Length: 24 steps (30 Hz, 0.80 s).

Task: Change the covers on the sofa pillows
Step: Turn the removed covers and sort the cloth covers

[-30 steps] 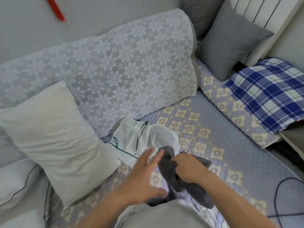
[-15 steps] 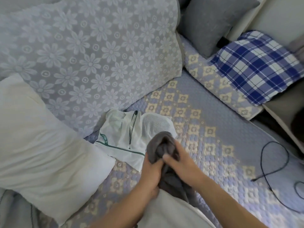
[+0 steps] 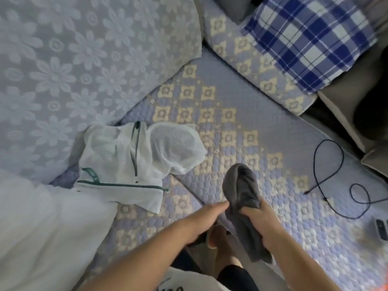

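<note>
A bunched grey pillow cover (image 3: 241,192) hangs over the sofa's front edge. My right hand (image 3: 259,221) grips it, fingers curled round the cloth. My left hand (image 3: 204,217) is just left of the cover, its fingertips against the cloth; whether they pinch it I cannot tell. A bare white pillow (image 3: 42,232) lies at the lower left on the seat. A blue-and-white plaid pillow (image 3: 310,36) rests at the upper right.
A white mesh zip bag with green trim (image 3: 134,162) lies on the patterned seat cover (image 3: 220,97). The lace-covered backrest cushion (image 3: 84,59) fills the upper left. A black cable (image 3: 327,177) loops at the right, beside a small dark device (image 3: 381,228).
The view has tilted down and moved closer. The grey cover has moved right and lower, away from the mesh bag. My left hand went from open above the cloth to beside it.
</note>
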Each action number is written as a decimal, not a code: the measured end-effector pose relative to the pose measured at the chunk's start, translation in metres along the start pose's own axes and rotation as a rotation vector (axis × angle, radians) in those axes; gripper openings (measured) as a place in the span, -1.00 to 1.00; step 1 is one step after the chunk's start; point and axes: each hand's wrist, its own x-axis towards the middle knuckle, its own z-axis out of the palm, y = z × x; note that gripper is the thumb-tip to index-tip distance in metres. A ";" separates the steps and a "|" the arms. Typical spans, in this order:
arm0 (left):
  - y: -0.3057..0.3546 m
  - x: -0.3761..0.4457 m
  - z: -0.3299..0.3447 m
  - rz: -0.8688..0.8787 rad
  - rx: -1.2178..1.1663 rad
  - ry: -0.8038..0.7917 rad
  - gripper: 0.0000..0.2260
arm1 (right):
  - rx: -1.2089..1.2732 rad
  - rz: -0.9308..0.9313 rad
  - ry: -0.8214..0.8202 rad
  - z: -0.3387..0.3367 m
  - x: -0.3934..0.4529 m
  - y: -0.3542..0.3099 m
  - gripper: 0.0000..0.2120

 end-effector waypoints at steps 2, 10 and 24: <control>-0.001 0.028 -0.040 0.023 0.311 0.211 -0.59 | 0.097 0.081 0.113 -0.013 0.025 0.007 -0.66; 0.010 0.153 -0.145 0.048 -0.438 0.589 -0.72 | -0.006 0.064 0.176 -0.043 0.070 0.048 -0.61; 0.173 -0.122 0.010 0.822 -0.211 0.936 -0.71 | 0.041 -0.207 -0.053 -0.135 0.003 -0.023 -0.66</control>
